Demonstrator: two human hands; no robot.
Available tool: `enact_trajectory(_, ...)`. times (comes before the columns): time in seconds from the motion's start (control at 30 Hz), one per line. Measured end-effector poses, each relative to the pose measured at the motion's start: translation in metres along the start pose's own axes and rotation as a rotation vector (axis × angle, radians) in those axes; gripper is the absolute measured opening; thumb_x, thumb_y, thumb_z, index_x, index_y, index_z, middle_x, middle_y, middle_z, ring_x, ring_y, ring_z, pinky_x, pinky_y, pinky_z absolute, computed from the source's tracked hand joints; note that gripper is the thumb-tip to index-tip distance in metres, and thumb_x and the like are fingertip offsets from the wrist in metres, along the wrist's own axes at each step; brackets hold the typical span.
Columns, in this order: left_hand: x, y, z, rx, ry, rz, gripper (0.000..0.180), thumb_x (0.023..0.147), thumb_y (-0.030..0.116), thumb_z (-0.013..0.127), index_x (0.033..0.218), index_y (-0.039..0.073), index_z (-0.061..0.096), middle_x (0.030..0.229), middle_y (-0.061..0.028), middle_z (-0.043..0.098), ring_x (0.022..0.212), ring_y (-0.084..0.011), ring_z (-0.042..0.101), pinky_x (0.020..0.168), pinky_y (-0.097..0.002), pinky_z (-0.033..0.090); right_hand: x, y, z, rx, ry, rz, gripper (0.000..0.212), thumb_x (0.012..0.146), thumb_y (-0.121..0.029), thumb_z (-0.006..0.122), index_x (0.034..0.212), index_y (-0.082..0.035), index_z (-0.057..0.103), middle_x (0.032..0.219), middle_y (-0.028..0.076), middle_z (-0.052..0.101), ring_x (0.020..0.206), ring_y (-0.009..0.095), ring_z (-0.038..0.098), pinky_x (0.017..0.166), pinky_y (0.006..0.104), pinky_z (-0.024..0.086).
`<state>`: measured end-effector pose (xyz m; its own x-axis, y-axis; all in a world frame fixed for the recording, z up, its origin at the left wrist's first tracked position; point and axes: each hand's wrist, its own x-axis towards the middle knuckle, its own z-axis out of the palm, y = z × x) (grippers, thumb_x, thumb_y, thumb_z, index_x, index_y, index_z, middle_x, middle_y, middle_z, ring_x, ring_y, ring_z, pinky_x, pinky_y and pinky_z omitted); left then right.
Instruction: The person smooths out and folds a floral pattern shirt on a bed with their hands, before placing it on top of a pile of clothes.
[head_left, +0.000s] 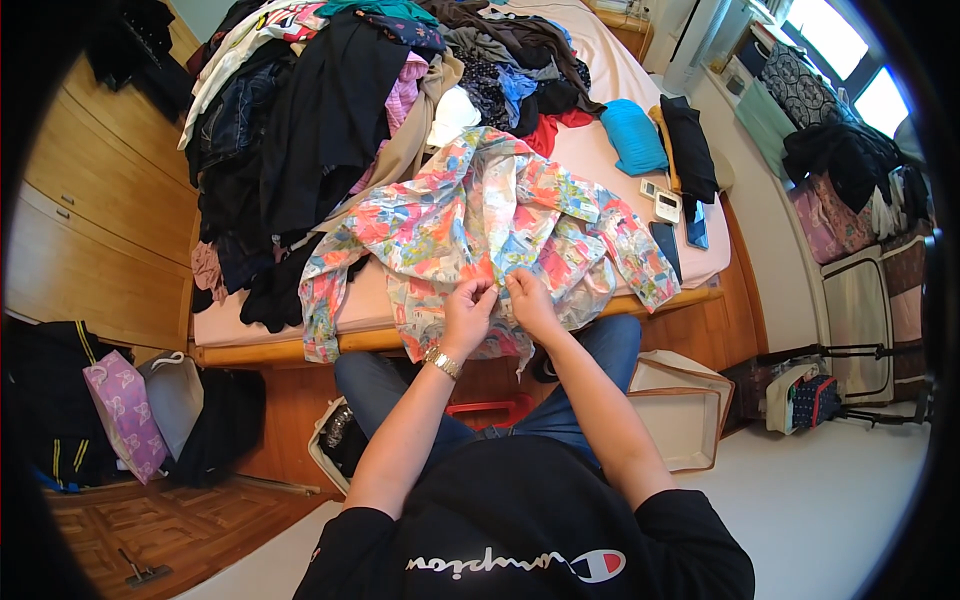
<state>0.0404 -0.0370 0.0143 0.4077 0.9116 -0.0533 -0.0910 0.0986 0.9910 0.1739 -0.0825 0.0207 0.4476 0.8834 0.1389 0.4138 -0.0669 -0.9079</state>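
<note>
- Pinches multicolour jacket (480, 230) w/ L hand (467, 312) & R hand (534, 303), close tog.
- Has it spread over near edge of bed (700, 267), approx. mid.
- Has clothes pile (325, 120) behind, twd far L corner; blue bundle (635, 137) nr R edge.

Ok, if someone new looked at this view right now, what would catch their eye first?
Probably the brightly patterned top, spread over the near edge of the bed, where the left grip and right grip pinch its cloth. Next would be the big, mostly dark heap of clothes behind it, filling the bed's left side. The bright blue bundle also stands out, on the bed's right.
</note>
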Motion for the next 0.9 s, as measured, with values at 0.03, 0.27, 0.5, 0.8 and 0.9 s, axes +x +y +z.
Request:
enact_trajectory(0.03, 0.002, 0.002, 0.006, -0.019, -0.019, -0.009, 0.012, 0.097, 0.009, 0.064, 0.101, -0.001, 0.067, 0.084, 0.0004, 0.066, 0.072, -0.0059, 0.06, 0.067, -0.0221, 0.05, 0.002, 0.022, 0.003, 0.104, -0.015, 0.115, 0.016, 0.096, -0.013, 0.06, 0.088, 0.001, 0.063, 0.071, 0.017, 0.062, 0.063, 0.027, 0.06, 0.059, 0.0382, 0.046)
enact_trajectory(0.27, 0.006, 0.013, 0.008, -0.033, -0.093, -0.056, 0.014, 0.096, 0.013, 0.067, 0.098, -0.001, 0.067, 0.082, 0.0023, 0.065, 0.069, -0.0031, 0.056, 0.063, -0.021, 0.047, -0.001, 0.032, 0.006, 0.169, -0.002, 0.12, 0.018, 0.098, -0.016, 0.062, 0.091, 0.0, 0.063, 0.07, -0.001, 0.059, 0.064, 0.007, 0.051, 0.055, 0.0283, 0.042)
enact_trajectory(0.5, 0.006, 0.006, 0.0, -0.17, -0.047, -0.282, 0.015, 0.098, 0.016, 0.065, 0.095, 0.002, 0.065, 0.079, 0.0005, 0.063, 0.067, -0.0069, 0.057, 0.063, -0.0225, 0.051, -0.011, -0.008, -0.003, -0.026, 0.003, -0.002, 0.016, 0.096, -0.015, 0.063, 0.093, 0.001, 0.062, 0.072, 0.016, 0.063, 0.065, 0.026, 0.062, 0.06, 0.0377, 0.048)
enact_trajectory(0.8, 0.01, 0.019, -0.007, -0.419, -0.082, -0.497, 0.01, 0.098, 0.012, 0.062, 0.099, 0.003, 0.065, 0.081, -0.0008, 0.062, 0.066, -0.0089, 0.059, 0.064, -0.0232, 0.054, 0.0, 0.021, -0.001, 0.448, -0.158, 0.228, 0.009, 0.094, -0.01, 0.059, 0.093, -0.001, 0.062, 0.08, 0.022, 0.064, 0.075, 0.042, 0.062, 0.065, 0.0466, 0.048)
enact_trajectory(0.9, 0.012, 0.019, -0.012, -0.389, -0.094, -0.514, 0.01, 0.098, 0.012, 0.062, 0.099, 0.002, 0.065, 0.081, -0.001, 0.062, 0.066, -0.0087, 0.06, 0.063, -0.0227, 0.054, -0.004, 0.008, -0.002, 0.181, -0.157, 0.106, 0.009, 0.093, -0.01, 0.06, 0.098, -0.002, 0.062, 0.082, 0.022, 0.064, 0.079, 0.044, 0.062, 0.066, 0.049, 0.048)
